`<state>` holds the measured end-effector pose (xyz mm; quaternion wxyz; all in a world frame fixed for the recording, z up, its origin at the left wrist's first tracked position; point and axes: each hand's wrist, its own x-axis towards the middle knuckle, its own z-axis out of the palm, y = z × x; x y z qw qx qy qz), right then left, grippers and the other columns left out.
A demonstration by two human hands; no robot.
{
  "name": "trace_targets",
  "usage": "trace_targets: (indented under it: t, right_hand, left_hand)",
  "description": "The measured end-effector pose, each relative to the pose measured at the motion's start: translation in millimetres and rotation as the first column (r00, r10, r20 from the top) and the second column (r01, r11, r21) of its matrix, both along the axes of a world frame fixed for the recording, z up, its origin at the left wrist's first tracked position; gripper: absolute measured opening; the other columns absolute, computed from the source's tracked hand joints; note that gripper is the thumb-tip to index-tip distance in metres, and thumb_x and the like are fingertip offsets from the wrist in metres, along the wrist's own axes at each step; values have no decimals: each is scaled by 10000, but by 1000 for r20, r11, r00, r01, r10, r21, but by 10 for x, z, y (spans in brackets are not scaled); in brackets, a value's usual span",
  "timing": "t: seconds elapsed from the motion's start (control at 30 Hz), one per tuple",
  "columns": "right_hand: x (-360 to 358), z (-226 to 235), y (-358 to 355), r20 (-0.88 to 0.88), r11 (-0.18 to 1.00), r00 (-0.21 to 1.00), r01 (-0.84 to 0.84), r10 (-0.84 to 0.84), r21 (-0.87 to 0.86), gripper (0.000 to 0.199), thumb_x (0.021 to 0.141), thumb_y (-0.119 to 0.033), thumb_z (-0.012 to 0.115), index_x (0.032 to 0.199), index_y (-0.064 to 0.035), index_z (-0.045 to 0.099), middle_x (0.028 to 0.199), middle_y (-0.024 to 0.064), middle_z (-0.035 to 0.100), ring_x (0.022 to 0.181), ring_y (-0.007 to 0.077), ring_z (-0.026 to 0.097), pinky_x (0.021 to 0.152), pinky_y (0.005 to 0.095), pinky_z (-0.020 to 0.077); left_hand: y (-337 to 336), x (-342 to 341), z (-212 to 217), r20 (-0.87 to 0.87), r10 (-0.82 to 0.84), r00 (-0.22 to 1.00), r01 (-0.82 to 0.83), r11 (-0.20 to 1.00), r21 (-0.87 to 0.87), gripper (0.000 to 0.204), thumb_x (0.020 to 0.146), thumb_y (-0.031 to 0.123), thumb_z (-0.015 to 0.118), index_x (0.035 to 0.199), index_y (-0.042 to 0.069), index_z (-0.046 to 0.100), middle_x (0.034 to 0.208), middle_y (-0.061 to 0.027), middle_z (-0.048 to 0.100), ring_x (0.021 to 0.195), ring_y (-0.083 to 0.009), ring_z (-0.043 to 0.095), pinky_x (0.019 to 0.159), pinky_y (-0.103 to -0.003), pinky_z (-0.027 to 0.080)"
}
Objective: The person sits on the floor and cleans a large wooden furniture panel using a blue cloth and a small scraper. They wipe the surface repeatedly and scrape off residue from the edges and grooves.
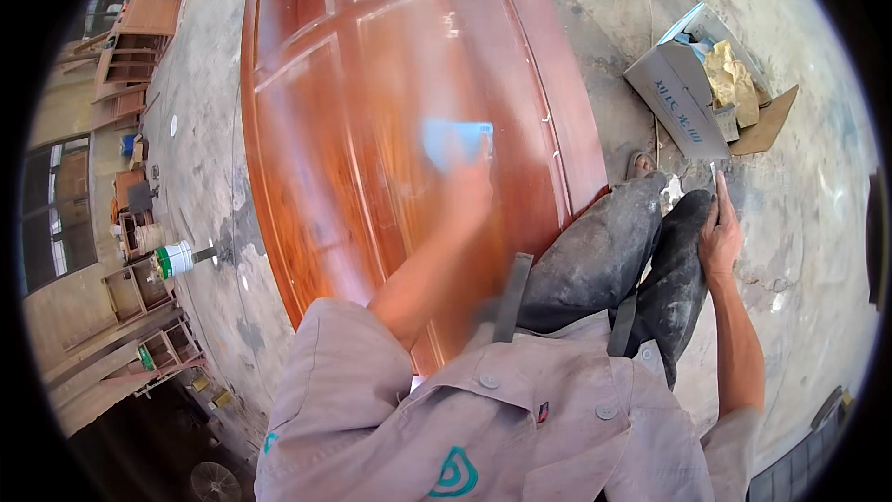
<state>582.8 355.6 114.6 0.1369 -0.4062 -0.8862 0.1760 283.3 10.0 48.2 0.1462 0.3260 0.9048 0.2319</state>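
while the blurred left hand (467, 188) presses a blue pad (455, 141) flat on the reddish wooden door (372, 84), the right hand (720, 232), at three o'clock, pinches a thin stick (714, 175).

The left hand (467, 188) is smeared by motion blur on the reddish-brown door panel (372, 112); its fingers cannot be told apart, and whether they grip the pale blue sheet (455, 141) or press it flat cannot be told. The sheet's edges are blurred too. The panel's far end is cut off by the upper edge; its near end is hidden under the grey shirt. Right of the panel, the right hand (719, 234) holds a thin item, too small to identify.
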Motion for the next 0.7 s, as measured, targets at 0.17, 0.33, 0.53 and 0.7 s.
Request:
trace_targets:
  t: [0.17,0.33,0.53,0.7]
  right_hand:
    - [63,-27,80,-45,999,999,-4,6,38,538,1050,-58,532,1567,-209,536,1299,232,703,1142,440,685,918,470,552]
    - [-51,26,-19,20,1000,1000,-1,1,-12,529,1055,-64,531,1567,-197,535,1318,220,698,1155,435,682,933,469,549]
    - [127,-23,89,-54,999,999,-1,3,38,519,1062,-75,526,1568,-191,532,1352,208,687,1183,435,672,947,472,549]
    - [15,-13,-53,-13,1000,1000,-27,27,-16,519,1067,-78,523,1574,-188,523,1351,201,692,1184,427,676,946,472,552]
  left_hand:
    - [-138,221,-205,-139,-34,990,33,999,-6,507,1023,66,590,1528,48,557,1590,-526,190,1475,-677,267,1196,-618,363]
    - [219,-200,291,242,133,961,-159,983,91,512,1020,20,558,1531,41,544,1598,-509,199,1468,-664,282,1194,-586,377]
    - [-212,158,-219,-147,-63,987,63,998,-6,500,1014,15,562,1513,42,574,1588,-522,206,1479,-676,264,1203,-613,353]
    - [209,-522,174,121,119,986,-115,992,-44,506,1038,39,526,1543,67,542,1568,-517,260,1488,-643,280,1217,-563,360]
